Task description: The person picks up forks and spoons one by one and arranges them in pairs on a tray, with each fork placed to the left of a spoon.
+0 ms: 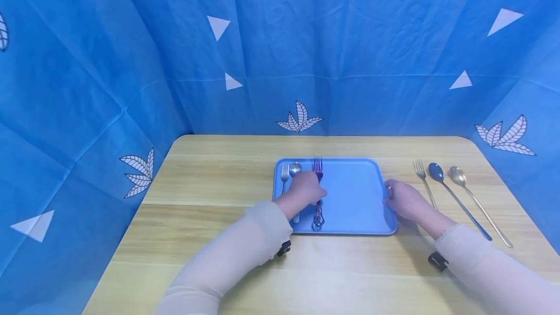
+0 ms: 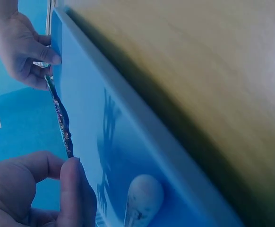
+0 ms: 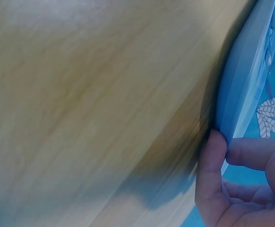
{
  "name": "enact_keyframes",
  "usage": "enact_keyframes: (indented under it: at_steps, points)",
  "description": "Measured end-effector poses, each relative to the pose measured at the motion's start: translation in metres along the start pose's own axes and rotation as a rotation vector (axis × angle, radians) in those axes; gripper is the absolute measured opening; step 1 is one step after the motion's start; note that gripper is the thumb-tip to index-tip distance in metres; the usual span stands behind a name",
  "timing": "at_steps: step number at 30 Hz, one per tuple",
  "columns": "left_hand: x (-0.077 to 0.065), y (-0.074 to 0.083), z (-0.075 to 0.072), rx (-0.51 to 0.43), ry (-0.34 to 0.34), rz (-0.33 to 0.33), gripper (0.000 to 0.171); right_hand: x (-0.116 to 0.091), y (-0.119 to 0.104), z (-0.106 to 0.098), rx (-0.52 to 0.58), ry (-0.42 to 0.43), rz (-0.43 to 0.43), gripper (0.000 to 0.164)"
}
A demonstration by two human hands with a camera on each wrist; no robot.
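Observation:
My left hand [image 1: 305, 187] pinches an ornate purple fork [image 1: 318, 165] by its handle over the blue tray [image 1: 352, 193]. In the left wrist view the thumb and fingertip close on the patterned handle, above the tray's surface. A small silver fork [image 1: 285, 173] and a spoon [image 1: 295, 167] with a pale handle end [image 2: 144, 201] lie in the tray's left part, partly covered by that hand. At the tray's right side my right hand [image 1: 406, 201] grips the rim. The right wrist view shows its thumb and finger on either side of the edge.
Right of the tray, a gold-handled fork [image 1: 420, 169], a dark blue spoon [image 1: 436, 173] and a gold spoon [image 1: 458, 177] lie slanted on the wooden table [image 1: 210, 183]. A blue patterned curtain [image 1: 280, 52] stands behind and beside the table.

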State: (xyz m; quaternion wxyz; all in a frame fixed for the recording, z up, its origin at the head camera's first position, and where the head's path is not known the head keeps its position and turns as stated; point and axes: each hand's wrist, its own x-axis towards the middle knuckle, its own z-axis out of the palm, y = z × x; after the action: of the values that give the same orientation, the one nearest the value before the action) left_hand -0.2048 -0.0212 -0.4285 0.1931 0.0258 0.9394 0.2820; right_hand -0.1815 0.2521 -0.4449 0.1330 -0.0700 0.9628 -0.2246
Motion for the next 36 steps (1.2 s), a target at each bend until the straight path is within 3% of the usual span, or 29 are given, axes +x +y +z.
enact_keyframes:
  at_steps: [18, 36]
  points:
    - [0.003, 0.005, 0.013, 0.016, 0.015, 0.004, 0.025, 0.001, 0.002, 0.001, 0.002, 0.005, 0.009, 0.054]
    - [0.006, 0.007, 0.024, -0.056, 0.037, -0.009, 0.023, 0.001, 0.001, 0.001, -0.002, 0.004, 0.018, 0.056]
